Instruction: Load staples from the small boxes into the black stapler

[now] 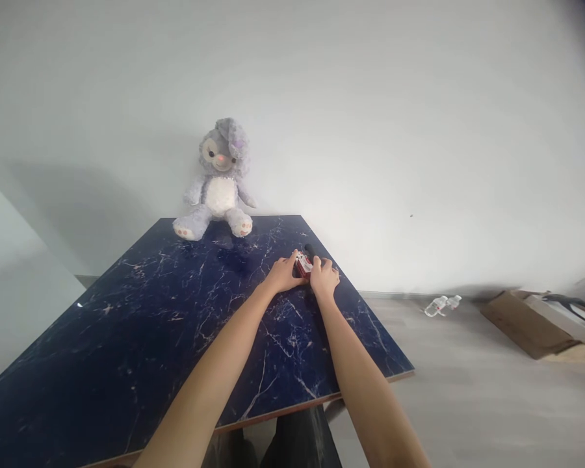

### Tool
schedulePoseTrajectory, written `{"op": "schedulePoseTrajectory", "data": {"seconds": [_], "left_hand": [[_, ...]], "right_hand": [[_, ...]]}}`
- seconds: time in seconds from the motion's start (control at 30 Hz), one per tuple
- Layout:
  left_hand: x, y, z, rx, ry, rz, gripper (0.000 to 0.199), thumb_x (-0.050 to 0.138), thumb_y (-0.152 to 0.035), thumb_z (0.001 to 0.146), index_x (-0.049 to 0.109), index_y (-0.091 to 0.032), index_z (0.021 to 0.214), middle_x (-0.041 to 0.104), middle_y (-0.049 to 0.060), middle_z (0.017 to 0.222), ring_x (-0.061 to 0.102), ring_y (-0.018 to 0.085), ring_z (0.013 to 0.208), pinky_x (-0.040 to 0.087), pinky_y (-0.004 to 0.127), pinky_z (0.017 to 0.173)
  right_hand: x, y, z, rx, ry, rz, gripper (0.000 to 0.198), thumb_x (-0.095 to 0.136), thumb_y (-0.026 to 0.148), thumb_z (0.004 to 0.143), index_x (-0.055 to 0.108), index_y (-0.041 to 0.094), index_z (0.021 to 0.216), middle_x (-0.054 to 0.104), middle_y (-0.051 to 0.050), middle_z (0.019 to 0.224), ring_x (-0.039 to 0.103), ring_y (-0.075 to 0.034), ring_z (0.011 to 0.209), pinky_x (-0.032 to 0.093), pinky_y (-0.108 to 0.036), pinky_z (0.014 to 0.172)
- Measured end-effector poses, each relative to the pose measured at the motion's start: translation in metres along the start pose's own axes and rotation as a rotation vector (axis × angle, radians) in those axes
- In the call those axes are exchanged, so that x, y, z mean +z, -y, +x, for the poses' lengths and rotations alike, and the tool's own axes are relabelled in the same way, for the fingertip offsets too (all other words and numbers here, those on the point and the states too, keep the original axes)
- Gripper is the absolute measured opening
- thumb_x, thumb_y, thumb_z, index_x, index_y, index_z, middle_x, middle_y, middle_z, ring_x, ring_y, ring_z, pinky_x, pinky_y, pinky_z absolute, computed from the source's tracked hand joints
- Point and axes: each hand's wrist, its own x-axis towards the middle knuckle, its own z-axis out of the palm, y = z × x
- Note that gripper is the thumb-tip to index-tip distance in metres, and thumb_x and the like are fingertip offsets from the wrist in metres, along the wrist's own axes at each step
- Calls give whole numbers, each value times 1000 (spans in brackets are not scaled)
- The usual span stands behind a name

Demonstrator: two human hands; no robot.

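Note:
Toward the right side of the dark blue marbled table (127, 325), a small red-and-white box (303, 265) lies between my two hands. My left hand (281, 275) grips its left side, thumb near the front and fingers at the back. At the box's right side, my right hand (324, 278) is closed, its thumb against the box and its other fingers curled. Just behind the box and right hand, a small black object (311, 249) shows in part; its kind is unclear.
A grey plush toy (221, 188) sits at the table's back edge against the white wall (394, 130). On the floor to the right lie clear plastic bottles (436, 306) and an open cardboard box (526, 325) with a black strap-like thing on it.

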Motion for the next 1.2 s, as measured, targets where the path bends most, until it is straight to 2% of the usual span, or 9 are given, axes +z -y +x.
{"op": "schedulePoseTrajectory", "data": {"seconds": [0.17, 0.33, 0.53, 0.63, 0.7, 0.77, 0.83, 0.97, 1.2], "left_hand": [[-1, -6, -5, 43, -41, 69, 104, 65, -64, 78, 22, -12, 157, 49, 22, 147, 45, 42, 132, 37, 50, 107], [-2, -17, -34, 135, -179, 77, 72, 54, -48, 91, 31, -17, 153, 42, 16, 153, 41, 35, 136, 31, 51, 113], [-54, 16, -118, 137, -250, 92, 52, 50, -36, 93, 48, -25, 143, 44, 11, 152, 39, 32, 140, 27, 52, 117], [-95, 59, -156, 4, -345, 18, 35, 54, -37, 89, 67, -24, 119, 62, 10, 132, 53, 31, 126, 37, 49, 111], [-116, 88, -169, -217, -490, -167, 26, 52, -38, 88, 71, -22, 98, 73, 8, 102, 66, 25, 99, 49, 40, 94], [-128, 110, -173, -471, -733, -339, 24, 51, -37, 84, 67, -20, 88, 70, 5, 81, 65, 20, 77, 52, 32, 74], [-132, 122, -172, -599, -840, -452, 21, 50, -35, 81, 63, -19, 80, 64, 2, 72, 59, 16, 63, 47, 27, 61], [-128, 118, -169, -588, -756, -452, 22, 53, -37, 80, 58, -20, 68, 60, 0, 65, 52, 14, 57, 40, 26, 57], [-123, 88, -175, -291, -460, -100, 27, 50, -40, 89, 59, -21, 71, 56, -3, 59, 51, 15, 57, 37, 27, 61]], "right_hand": [[1, 0, 1, -9, -7, 7, 56, 36, 51, 93, 56, 13, 129, 64, -23, 125, 47, -36, 128, 27, -53, 106], [1, -1, 1, -23, -1, -13, 59, 38, 51, 92, 52, 12, 135, 63, -21, 127, 41, -38, 132, 23, -53, 108], [-4, 11, -12, -369, -194, -119, 47, 40, 44, 95, 58, 14, 126, 62, -17, 126, 44, -33, 124, 25, -46, 106], [-3, 19, -22, -545, -95, -124, 37, 37, 39, 98, 67, 19, 91, 68, -11, 93, 55, -26, 99, 31, -39, 100], [-1, 23, -28, -642, 13, -122, 44, 35, 38, 99, 60, 20, 68, 62, -6, 70, 55, -21, 79, 34, -34, 93], [3, 25, -33, -701, 97, -102, 48, 36, 40, 99, 51, 21, 58, 55, -3, 59, 50, -18, 65, 37, -30, 81], [6, 25, -38, -712, 151, -71, 48, 39, 42, 98, 46, 22, 55, 51, -1, 55, 46, -16, 58, 36, -28, 69], [6, 26, -43, -663, 202, 1, 48, 40, 43, 97, 40, 22, 54, 48, 1, 51, 40, -14, 52, 31, -28, 58], [3, 23, -43, -681, 215, -4, 49, 40, 44, 97, 38, 22, 54, 46, 1, 51, 40, -14, 52, 31, -28, 58]]}}
